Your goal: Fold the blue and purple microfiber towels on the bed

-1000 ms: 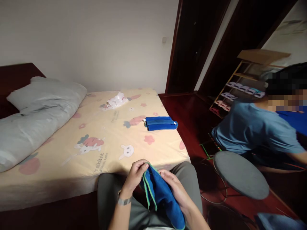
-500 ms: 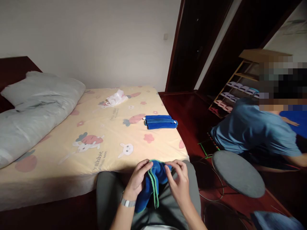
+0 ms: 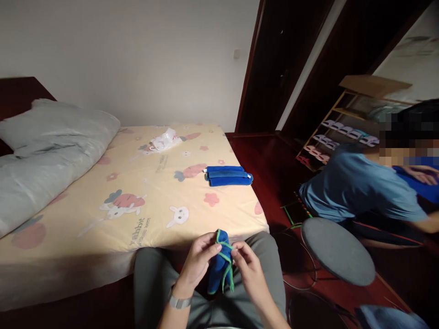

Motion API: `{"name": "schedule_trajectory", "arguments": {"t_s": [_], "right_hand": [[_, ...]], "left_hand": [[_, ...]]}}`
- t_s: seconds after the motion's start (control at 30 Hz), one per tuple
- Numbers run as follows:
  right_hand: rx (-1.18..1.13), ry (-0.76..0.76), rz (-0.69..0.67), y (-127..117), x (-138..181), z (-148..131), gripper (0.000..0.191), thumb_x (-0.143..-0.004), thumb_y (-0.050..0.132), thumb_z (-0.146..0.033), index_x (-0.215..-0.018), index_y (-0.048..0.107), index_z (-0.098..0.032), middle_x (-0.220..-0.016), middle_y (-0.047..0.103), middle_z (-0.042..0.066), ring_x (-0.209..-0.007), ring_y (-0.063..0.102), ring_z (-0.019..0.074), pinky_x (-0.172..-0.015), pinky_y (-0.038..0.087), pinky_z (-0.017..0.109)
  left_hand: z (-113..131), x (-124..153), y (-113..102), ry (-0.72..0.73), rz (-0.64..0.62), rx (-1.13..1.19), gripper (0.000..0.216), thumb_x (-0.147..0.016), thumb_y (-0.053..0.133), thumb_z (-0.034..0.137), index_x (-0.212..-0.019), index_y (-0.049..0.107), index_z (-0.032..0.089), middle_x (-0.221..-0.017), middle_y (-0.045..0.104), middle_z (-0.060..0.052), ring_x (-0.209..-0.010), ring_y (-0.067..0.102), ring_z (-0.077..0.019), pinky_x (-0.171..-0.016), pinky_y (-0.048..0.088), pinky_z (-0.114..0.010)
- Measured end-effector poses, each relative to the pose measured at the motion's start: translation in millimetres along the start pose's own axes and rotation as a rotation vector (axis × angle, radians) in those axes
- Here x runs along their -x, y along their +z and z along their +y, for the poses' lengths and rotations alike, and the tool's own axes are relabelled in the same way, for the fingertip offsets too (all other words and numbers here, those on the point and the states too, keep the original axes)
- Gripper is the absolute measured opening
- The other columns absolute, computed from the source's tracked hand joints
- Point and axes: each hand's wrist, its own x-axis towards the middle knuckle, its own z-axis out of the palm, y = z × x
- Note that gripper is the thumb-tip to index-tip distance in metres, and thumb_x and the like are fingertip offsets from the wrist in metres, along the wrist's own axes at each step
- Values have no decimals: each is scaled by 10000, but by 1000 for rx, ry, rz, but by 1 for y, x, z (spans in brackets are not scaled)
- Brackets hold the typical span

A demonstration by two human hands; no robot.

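A blue cloth with green edging hangs between my hands, just above my lap. My left hand, with a watch on its wrist, pinches the cloth's upper left side between thumb and fingers. On the other side, my right hand grips the upper right edge by its fingertips. The cloth is gathered into a narrow bunch, its lower end dangling between my thighs. Farther off, several rolled blue cloths lie side by side near the bed's right edge, white tags showing at their ends.
The bed has a yellow printed sheet, with a crumpled white plastic bag and a grey quilt on it. To my right stands a round stool; beyond it a person in a blue shirt sits low, near a shoe rack.
My hands have come closer together, and the cloth is now narrower, one corner poking up above my left thumb. The person at right has shifted an arm over a blue cloth.
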Motion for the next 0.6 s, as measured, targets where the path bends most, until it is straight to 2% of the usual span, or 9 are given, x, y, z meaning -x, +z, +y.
{"name": "schedule_trajectory", "arguments": {"t_s": [0.07, 0.17, 0.27, 0.37, 0.43, 0.6], "right_hand": [[-43, 24, 38, -1, 0, 3, 385, -799, 681, -587, -796, 595, -212, -698, 504, -23, -636, 434, 134, -597, 400, 237], [-65, 23, 82, -1, 1, 7, 369, -808, 677, -579, -809, 578, -223, -711, 482, -29, -646, 420, 134, -606, 393, 234], [-92, -2, 130, -2, 2, 6, 359, -811, 676, -570, -814, 565, -229, -721, 472, -25, -662, 419, 141, -612, 394, 236], [-122, -17, 212, -9, -2, -2, 353, -806, 679, -560, -817, 559, -228, -726, 475, -22, -653, 415, 137, -602, 390, 235], [-117, -38, 296, -21, -6, -9, 338, -801, 686, -540, -824, 558, -228, -728, 479, -24, -651, 418, 133, -601, 385, 234], [-52, -97, 478, -74, -21, -31, 336, -771, 686, -524, -885, 558, -235, -750, 516, -27, -643, 458, 136, -596, 379, 252]], "left_hand": [[2, 0, -1, 12, -54, -23, 348, -746, 786, 336, -1033, 732, 147, -974, 724, -87, -905, 646, -199, -819, 483, -288], [0, -1, -6, 7, 34, -57, 325, -746, 785, 343, -1004, 738, 151, -925, 738, -77, -840, 662, -184, -781, 500, -282], [-4, -4, -13, 54, 255, -13, 286, -717, 798, 365, -911, 738, 163, -857, 744, -49, -785, 671, -170, -755, 517, -274], [3, -4, -25, 158, 536, 95, 283, -672, 821, 336, -897, 725, 192, -931, 757, -31, -887, 688, -175, -813, 529, -270], [15, -1, -37, 202, 639, 149, 296, -672, 814, 327, -919, 717, 197, -991, 754, -35, -962, 689, -193, -853, 537, -290], [56, 14, -85, 301, 728, 107, 333, -653, 822, 329, -937, 705, 201, -993, 739, -31, -961, 688, -200, -853, 551, -281]]}}
